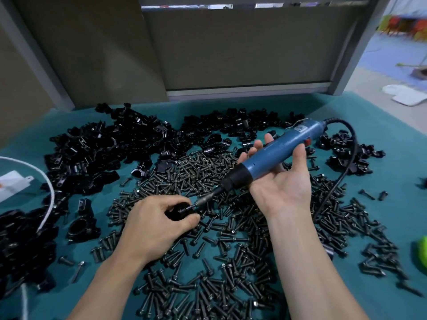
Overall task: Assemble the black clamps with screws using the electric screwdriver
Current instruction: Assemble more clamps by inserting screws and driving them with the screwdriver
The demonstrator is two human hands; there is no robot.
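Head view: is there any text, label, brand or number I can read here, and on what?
None can be read.
Label near the cord end of the electric screwdriver: too blurred to read.
Orange mark on the white box at the left edge: too small to read.

Blue screwdriver [277, 153] tip on black clamp [182, 211]
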